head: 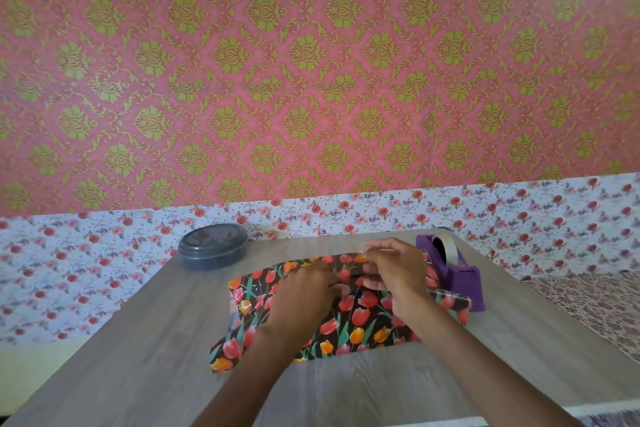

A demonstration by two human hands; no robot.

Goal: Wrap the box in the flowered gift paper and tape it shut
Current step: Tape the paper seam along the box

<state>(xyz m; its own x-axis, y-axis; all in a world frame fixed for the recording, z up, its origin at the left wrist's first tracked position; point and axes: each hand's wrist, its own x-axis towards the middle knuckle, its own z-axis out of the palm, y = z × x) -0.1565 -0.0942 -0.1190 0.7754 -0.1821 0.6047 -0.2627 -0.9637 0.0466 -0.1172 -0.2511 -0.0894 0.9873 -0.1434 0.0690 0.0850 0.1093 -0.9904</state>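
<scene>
The flowered gift paper (349,322), black with red and orange tulips, lies folded over the box in the middle of the table; the box itself is hidden under it. My left hand (304,291) lies palm down on top of the paper, pressing it onto the box. My right hand (391,270) is at the far edge of the wrap, its fingers curled and pinching the paper's folded edge. A purple tape dispenser (457,270) with a roll of clear tape stands just right of my right hand.
A round dark grey tin with a lid (213,246) sits at the table's far left corner. The grey wood-grain table (138,340) stands against a wall covered in flowered paper. A leopard-print surface (588,308) lies to the right of the table.
</scene>
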